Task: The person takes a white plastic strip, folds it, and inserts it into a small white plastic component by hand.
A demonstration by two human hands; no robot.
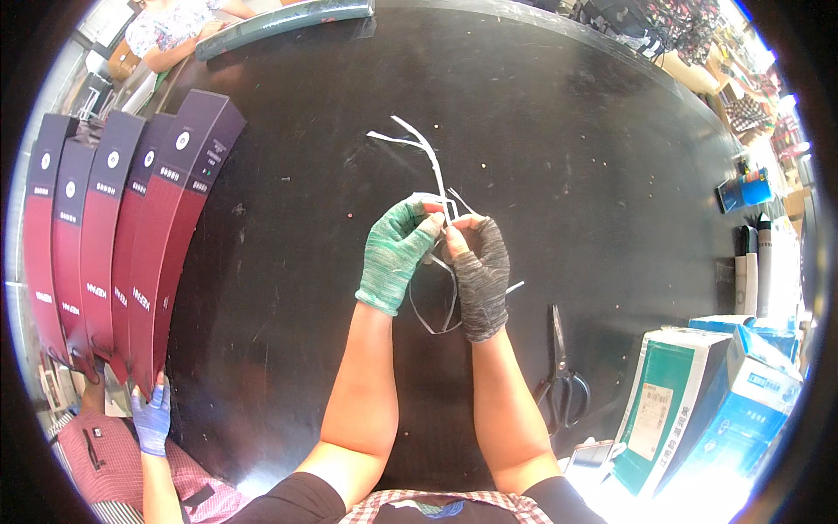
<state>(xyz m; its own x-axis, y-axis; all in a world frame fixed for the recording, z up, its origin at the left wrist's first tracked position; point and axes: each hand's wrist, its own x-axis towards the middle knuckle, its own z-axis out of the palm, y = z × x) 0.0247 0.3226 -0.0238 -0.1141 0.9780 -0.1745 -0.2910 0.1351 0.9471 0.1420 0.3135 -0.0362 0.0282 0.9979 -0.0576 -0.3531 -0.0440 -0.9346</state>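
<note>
My left hand (pixel 398 255) wears a green fingerless glove, and its thumb and fingers pinch a thin white strap (pixel 436 169). My right hand (pixel 483 275), in a dark grey fingerless glove, grips the same bundle right beside it. The fingertips of both hands almost touch. Above them the strap splits into two loose ends. Below, a thin loop hangs between my wrists, and a short white end sticks out past the right glove. How the strands cross between the fingers is partly hidden. Black-handled scissors (pixel 558 373) lie on the dark tabletop (pixel 294 262), right of my right forearm.
Several tall dark-red cartons (pixel 157 262) stand at the left, where a co-worker's blue-gloved hand (pixel 152 419) touches one. Blue and green boxes (pixel 661 393), a phone (pixel 592 455) and a blue can (pixel 746 190) are at the right. A wrapped roll (pixel 288 26) lies at the far edge, near another person.
</note>
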